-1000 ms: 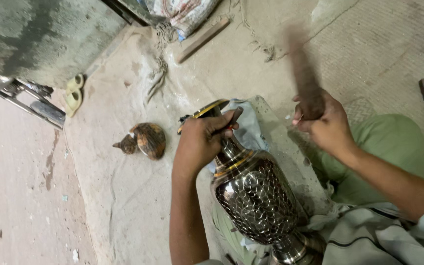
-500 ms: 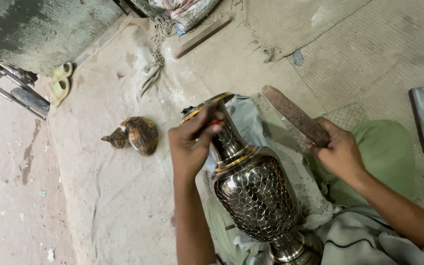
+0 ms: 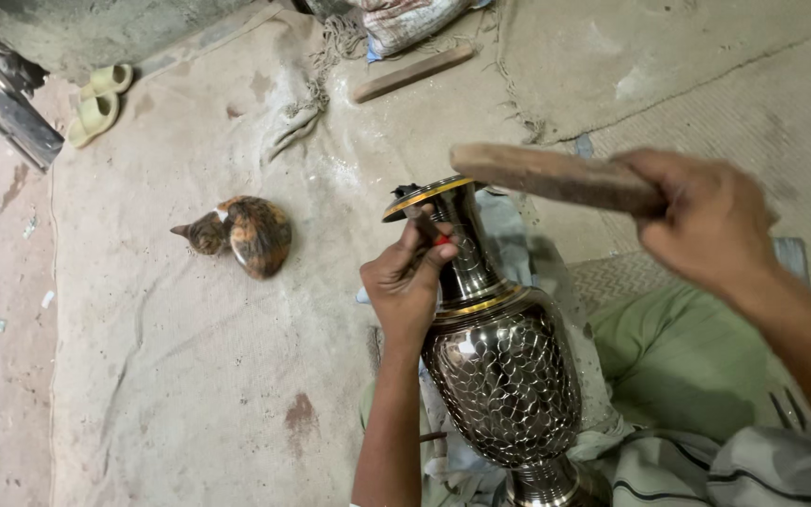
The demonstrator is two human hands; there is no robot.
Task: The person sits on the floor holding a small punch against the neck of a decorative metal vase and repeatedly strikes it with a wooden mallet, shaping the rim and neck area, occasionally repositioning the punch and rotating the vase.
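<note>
A dark, shiny metal vase [image 3: 504,376] with an engraved scale pattern and gold bands lies tilted across my lap, its mouth pointing away. My left hand [image 3: 407,286] rests against the vase's neck and pinches a thin chisel with a red mark [image 3: 429,233], its tip near the rim. My right hand [image 3: 711,225] grips a flat wooden mallet stick [image 3: 551,176], held level just above the vase's mouth. A cloth [image 3: 513,239] lies under the vase's neck.
A small calico cat [image 3: 241,235] lies curled on the beige ground sheet [image 3: 190,376] to the left. A pair of pale sandals [image 3: 98,101] and a metal frame [image 3: 11,108] sit far left. A wooden stick [image 3: 413,73] and a bundle of cloth [image 3: 405,21] lie at the top.
My right hand has swung the wooden stick from raised at the right down and leftward over the vase's mouth. My left hand stays on the neck with the chisel.
</note>
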